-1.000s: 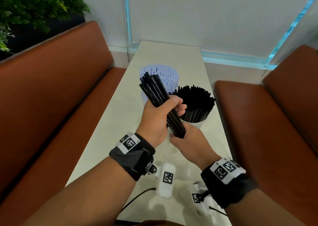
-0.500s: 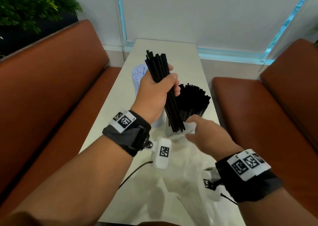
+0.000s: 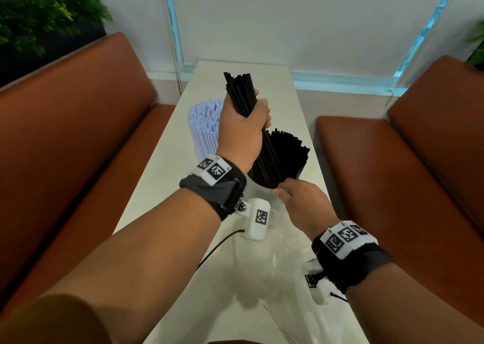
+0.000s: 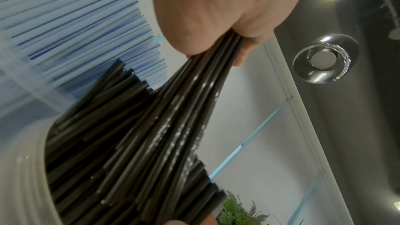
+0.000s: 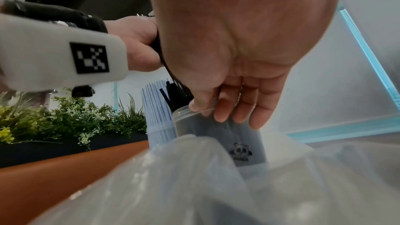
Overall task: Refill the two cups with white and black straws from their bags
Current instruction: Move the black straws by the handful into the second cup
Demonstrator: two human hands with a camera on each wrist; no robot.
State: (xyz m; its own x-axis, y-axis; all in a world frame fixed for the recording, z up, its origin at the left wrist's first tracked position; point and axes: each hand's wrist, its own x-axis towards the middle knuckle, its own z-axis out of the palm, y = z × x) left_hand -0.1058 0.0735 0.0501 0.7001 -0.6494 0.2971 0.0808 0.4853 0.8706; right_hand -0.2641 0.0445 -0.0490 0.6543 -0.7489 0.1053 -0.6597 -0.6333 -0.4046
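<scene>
Clear plastic makes up both cups on the pale table (image 3: 296,102): the far-left cup (image 5: 161,133) is packed with white straws (image 3: 204,118) standing upright, and just beside it, to the right, the nearer cup (image 5: 218,136), printed with a small panda, is crowded with black straws (image 3: 285,157) fanning out above its rim. A crumpled, transparent bag (image 3: 285,278) lies on the table in front of the cups, under the right wrist. The left hand (image 3: 242,131) is wrapped tightly round a bundle of black straws (image 3: 239,92), fingers curled about its middle; the bundle's upper ends rise above the fist, and its lower ends reach down among the straws in the panda cup, as the left wrist view shows. The right hand (image 3: 301,197) grips the near rim of that cup, thumb on the lip and fingers laid fairly straight down the outer wall. Brown benches (image 3: 78,134) flank the table on both sides.
</scene>
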